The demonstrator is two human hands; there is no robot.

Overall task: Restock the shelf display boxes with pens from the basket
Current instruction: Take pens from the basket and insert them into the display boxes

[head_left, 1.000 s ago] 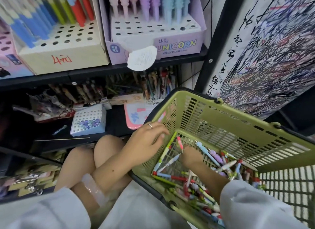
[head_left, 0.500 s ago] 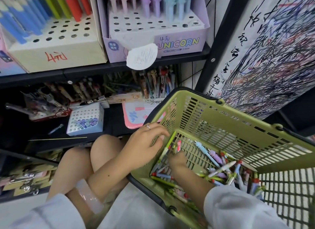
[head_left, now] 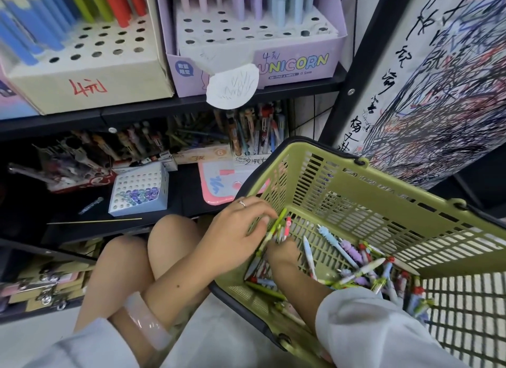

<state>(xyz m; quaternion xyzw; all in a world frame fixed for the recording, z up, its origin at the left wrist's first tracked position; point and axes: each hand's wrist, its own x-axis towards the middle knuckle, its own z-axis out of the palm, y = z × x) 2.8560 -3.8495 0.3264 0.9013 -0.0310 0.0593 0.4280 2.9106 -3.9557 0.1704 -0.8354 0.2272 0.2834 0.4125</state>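
The upper shelf boxes (head_left: 90, 74) are evenly and brightly lit, while the shelf below them is sunk in deep shadow. Straight lines are bowed toward the edges by the wide lens, and slight softness is seen throughout

Right hand (head_left: 282, 254) slid across the basket (head_left: 356, 192) to the left hand (head_left: 238, 228), adding pens to its bundle (head_left: 278, 228).

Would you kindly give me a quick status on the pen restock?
Left hand gripping a bunch of pens over the green basket. Right hand in the basket, feeding that bunch. Unicorn box holes mostly empty. Nothing blocking.
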